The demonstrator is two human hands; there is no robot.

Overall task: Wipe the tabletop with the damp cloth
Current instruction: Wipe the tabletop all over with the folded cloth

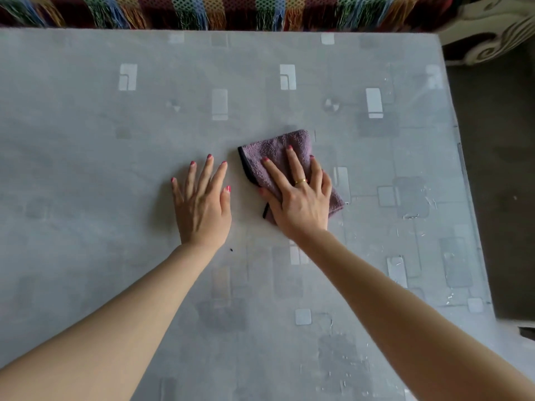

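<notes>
A folded purple cloth (270,153) with a dark edge lies near the middle of the grey patterned tabletop (86,125). My right hand (301,198) presses flat on top of the cloth, fingers spread over it, a gold ring on one finger; the hand hides the cloth's lower half. My left hand (202,204) rests palm down on the bare tabletop just left of the cloth, fingers apart, not touching it.
A colourful fringed blanket (202,10) runs along the table's far edge. The table's right edge (463,169) drops to a dark floor (498,169). A carved cream furniture piece (492,33) stands at the far right corner. A small dark speck (231,250) lies near my left wrist.
</notes>
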